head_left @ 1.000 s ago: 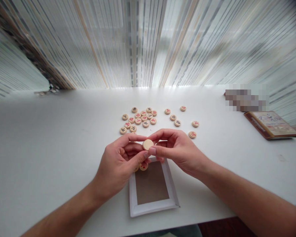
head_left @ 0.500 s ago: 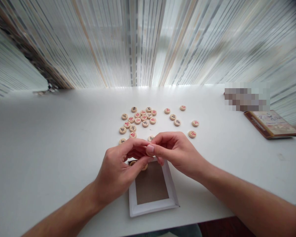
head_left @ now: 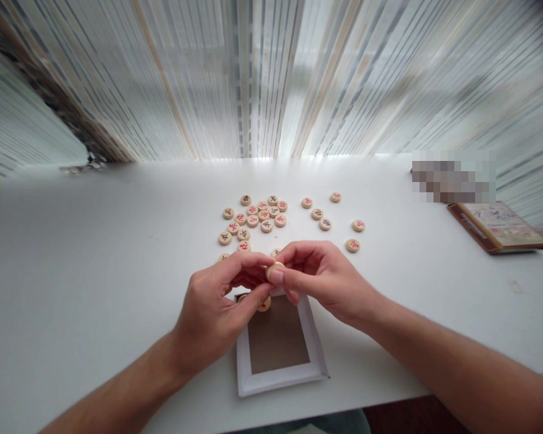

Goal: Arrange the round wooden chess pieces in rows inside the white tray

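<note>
A: What's in the grip?
B: 1 wooden disc (head_left: 274, 269). The right hand (head_left: 326, 271) pinches it, thumb across its face, and the left hand (head_left: 210, 301) closes on its edge from the other side.
A: So the disc is level with both hands?
B: Yes, between the 2 sets of fingertips, tilted, its flat side partly under the right thumb. I can't tell any marking on it.
A: And right by the grip?
B: A marked disc (head_left: 265, 304), in the tray's far left part, just on the wearer's side of the grip and beside the left thumb. The left hand is nearer to it. At least 1 more lies to its left, mostly hidden.
A: Which way does the tray run?
B: The white-rimmed tray (head_left: 285, 381) has its far end below the grip; its long axis runs from there towards the wearer.
A: Beyond the grip?
B: Just past the fingers, a red-marked disc (head_left: 244, 246), off to the left. Farther out, a cluster of discs (head_left: 263, 214), red and black characters up. Farthest to the right, well apart from the grip, a brown-edged box or book (head_left: 502, 226).
</note>
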A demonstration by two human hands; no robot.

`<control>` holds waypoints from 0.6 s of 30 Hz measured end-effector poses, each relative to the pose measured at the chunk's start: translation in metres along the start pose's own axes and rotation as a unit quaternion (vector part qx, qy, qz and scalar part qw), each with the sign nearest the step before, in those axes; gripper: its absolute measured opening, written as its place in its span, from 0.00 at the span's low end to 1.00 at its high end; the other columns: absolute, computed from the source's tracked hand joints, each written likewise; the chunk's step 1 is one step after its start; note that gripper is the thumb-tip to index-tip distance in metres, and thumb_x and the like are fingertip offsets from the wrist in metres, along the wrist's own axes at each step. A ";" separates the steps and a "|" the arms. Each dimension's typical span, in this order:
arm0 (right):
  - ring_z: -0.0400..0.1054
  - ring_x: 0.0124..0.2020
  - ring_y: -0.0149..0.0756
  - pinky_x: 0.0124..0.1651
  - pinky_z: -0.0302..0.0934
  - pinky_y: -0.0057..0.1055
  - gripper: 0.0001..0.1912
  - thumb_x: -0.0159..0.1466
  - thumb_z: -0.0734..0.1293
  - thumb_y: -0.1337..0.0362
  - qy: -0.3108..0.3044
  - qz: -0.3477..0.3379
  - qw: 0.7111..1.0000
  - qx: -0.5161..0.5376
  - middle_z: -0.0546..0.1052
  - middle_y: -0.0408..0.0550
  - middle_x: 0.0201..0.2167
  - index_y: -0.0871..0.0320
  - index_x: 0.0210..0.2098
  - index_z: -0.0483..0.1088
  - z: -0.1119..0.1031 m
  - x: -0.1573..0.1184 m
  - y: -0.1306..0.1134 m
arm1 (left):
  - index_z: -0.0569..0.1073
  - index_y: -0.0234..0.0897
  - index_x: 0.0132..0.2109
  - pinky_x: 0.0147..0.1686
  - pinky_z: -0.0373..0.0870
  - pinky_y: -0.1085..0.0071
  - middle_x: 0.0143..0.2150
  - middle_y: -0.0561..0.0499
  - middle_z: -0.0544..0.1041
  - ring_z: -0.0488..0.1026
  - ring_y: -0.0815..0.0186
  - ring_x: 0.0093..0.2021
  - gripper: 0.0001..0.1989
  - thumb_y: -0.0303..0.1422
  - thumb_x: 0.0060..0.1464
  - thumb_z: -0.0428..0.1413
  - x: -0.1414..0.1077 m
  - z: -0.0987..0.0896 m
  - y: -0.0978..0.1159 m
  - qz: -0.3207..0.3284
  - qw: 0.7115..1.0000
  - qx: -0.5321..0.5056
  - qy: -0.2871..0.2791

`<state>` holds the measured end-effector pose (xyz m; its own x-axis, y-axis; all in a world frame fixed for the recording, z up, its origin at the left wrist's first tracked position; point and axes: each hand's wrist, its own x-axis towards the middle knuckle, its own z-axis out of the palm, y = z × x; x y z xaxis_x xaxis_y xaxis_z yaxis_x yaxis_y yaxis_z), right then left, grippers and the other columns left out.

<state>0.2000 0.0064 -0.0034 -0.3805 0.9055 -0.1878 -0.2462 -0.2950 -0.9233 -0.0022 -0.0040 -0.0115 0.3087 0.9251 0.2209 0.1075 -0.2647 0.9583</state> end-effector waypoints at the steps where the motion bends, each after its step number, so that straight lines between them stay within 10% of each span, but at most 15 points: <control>1: 0.70 0.23 0.28 0.27 0.67 0.25 0.18 0.53 0.88 0.57 0.001 0.000 1.000 0.000 0.80 0.42 0.24 0.60 0.32 0.81 0.000 0.000 0.000 | 0.82 0.39 0.51 0.42 0.84 0.77 0.40 0.53 0.88 0.86 0.69 0.37 0.10 0.25 0.64 0.68 0.000 0.000 0.000 0.003 1.000 0.002 -0.001; 18: 0.72 0.24 0.30 0.29 0.70 0.26 0.16 0.54 0.87 0.57 -0.005 -0.032 0.999 0.001 0.81 0.45 0.25 0.60 0.34 0.85 0.002 -0.002 -0.002 | 0.83 0.39 0.49 0.38 0.84 0.76 0.38 0.51 0.88 0.87 0.67 0.36 0.06 0.30 0.66 0.68 0.004 -0.001 0.005 -0.060 0.992 -0.114 -0.012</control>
<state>0.1993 0.0048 -0.0010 -0.3727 0.9194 -0.1259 -0.2720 -0.2380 -0.9324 -0.0017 -0.0014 -0.0057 0.3284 0.9391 0.1013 -0.0702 -0.0827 0.9941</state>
